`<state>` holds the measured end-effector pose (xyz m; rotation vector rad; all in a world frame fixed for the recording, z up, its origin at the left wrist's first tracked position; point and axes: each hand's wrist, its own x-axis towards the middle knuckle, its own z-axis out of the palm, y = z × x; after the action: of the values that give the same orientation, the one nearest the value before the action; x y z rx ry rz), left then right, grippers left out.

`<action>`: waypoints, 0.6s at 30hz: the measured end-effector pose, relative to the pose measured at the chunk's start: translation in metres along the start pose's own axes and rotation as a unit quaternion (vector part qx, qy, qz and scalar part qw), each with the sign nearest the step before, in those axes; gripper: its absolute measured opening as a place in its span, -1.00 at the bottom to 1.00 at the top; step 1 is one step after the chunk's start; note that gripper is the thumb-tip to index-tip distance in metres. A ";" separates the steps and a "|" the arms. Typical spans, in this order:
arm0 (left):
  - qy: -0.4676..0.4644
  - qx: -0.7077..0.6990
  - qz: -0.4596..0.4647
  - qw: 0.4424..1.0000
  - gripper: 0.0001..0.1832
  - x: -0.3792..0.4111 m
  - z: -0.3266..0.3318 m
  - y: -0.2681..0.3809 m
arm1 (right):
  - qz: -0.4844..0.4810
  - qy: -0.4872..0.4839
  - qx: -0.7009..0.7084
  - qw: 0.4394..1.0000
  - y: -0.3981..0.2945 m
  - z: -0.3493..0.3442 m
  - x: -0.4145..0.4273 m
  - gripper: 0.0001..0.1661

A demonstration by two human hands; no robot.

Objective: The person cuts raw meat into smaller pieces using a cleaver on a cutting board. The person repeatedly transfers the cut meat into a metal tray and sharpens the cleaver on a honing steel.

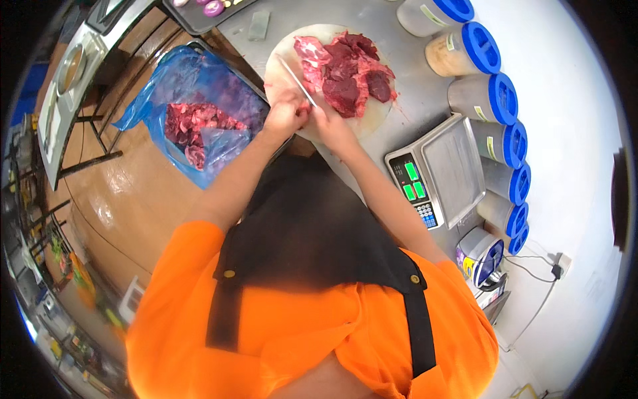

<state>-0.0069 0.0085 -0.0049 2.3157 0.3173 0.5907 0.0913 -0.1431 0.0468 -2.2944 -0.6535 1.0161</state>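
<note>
On the round white cutting board (pixel 279 82), my right hand (pixel 330 127) grips a knife (pixel 297 81). Its blade points away from me and to the left. Beside it, my left hand (pixel 287 115) is curled at the board's near edge around a small piece of red meat (pixel 303 106), mostly hidden by the fingers. Large slabs of raw red meat (pixel 344 90) lie over the right half of the board, with a paler, fatty piece (pixel 311 50) at their left. Left of the board, cut meat (pixel 199 119) fills an opened blue plastic bag (pixel 174 75).
A digital scale (pixel 451 172) with a lit display stands at right. Along the wall run several plastic containers (pixel 461 50) with blue lids. A dark tray (pixel 199 20) holding purple onions (pixel 213 8) and a small grey block (pixel 259 26) are on the steel table (pixel 239 50).
</note>
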 end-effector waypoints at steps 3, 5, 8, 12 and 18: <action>-0.006 0.003 -0.026 1.000 -0.67 -0.009 0.010 -0.004 | -0.084 0.068 0.011 0.994 -0.018 0.000 0.005 -0.15; 0.019 -0.002 -0.050 0.999 -0.66 -0.010 -0.003 0.002 | -0.144 0.128 0.065 0.979 -0.006 0.008 -0.008 -0.13; 0.086 -0.011 -0.057 0.995 -0.70 -0.008 -0.012 0.016 | 0.015 0.023 0.017 0.999 0.046 -0.011 -0.050 -0.07; 0.020 -0.083 -0.060 0.994 -0.79 -0.020 -0.026 0.023 | 0.062 -0.006 0.029 0.998 0.024 -0.026 -0.070 -0.04; 0.035 -0.017 -0.111 0.993 -0.75 -0.025 -0.005 0.014 | 0.002 -0.005 -0.025 1.000 0.015 -0.020 -0.111 -0.07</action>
<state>-0.0302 -0.0087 -0.0002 2.1928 0.5861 0.5617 0.0436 -0.2288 0.1054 -2.3362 -0.6841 1.0238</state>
